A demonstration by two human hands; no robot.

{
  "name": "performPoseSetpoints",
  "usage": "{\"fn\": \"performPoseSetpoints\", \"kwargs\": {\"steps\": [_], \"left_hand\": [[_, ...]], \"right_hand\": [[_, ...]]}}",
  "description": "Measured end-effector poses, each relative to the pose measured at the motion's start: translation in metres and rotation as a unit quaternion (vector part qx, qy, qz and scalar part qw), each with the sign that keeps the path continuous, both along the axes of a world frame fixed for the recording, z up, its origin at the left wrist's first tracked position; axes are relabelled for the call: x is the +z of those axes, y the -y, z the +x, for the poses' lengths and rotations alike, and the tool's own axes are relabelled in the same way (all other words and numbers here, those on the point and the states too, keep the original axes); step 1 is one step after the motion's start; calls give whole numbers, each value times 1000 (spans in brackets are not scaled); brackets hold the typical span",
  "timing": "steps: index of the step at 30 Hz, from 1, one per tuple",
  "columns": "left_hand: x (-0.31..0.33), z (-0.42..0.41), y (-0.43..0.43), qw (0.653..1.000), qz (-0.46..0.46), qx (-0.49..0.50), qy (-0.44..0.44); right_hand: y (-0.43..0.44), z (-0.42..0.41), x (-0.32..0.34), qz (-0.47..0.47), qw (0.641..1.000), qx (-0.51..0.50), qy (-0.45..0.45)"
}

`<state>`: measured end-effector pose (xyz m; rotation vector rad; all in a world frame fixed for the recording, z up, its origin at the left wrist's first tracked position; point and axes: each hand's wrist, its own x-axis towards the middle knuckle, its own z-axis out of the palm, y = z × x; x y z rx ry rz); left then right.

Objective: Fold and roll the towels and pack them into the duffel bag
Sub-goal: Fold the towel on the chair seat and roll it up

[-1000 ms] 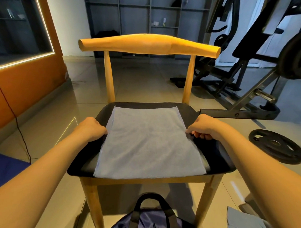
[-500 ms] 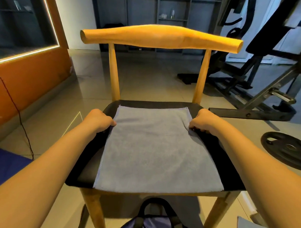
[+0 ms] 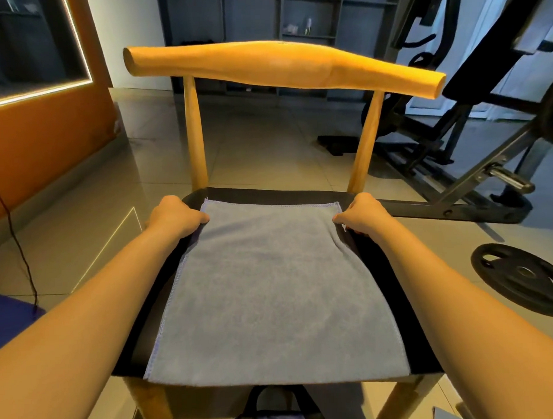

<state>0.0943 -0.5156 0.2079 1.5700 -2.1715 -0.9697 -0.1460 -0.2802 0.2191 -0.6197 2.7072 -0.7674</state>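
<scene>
A grey towel [image 3: 271, 291] lies flat on the black seat of a wooden chair [image 3: 282, 65]. My left hand [image 3: 175, 216] grips the towel's far left corner. At the far right corner, my right hand [image 3: 360, 214] pinches the edge, and the cloth wrinkles a little beside it. The towel's near edge hangs at the seat's front. Below the seat, the black handle and dark blue top of the duffel bag [image 3: 273, 413] show at the bottom edge, mostly cut off.
A black weight plate [image 3: 522, 279] lies on the tiled floor to the right. Gym machine frames [image 3: 474, 158] stand behind it. An orange wall [image 3: 41, 148] with a hanging cable is on the left. A blue object [image 3: 6, 319] sits at the left edge.
Both hands have slid along the towel's side edges from the middle to the far corners. The view has moved closer to the chair.
</scene>
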Motion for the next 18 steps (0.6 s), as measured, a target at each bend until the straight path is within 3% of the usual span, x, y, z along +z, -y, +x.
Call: {"fn": "performPoseSetpoints", "kwargs": {"steps": [4,7,10,14,16,18], "left_hand": [[-4,-9,8,1000,13,8,-12],[-4,-11,13,1000,2,-4,11],[-6,-12,15,998,-41,-21,51],[-11,-10,6,980,-177,-54,70],[-10,-9,-4,944,-308,-113,35],[-8,-8,-14,907,-358,-220,30]], "right_hand": [[8,-10,2,12,1000,2,18],[6,-23,2,-36,998,-23,36],[6,-31,-6,-51,998,-22,-11],[8,-23,-11,33,992,-9,-122],[5,-14,-8,28,978,29,-204],[-1,-2,-3,-8,957,132,-259]]}}
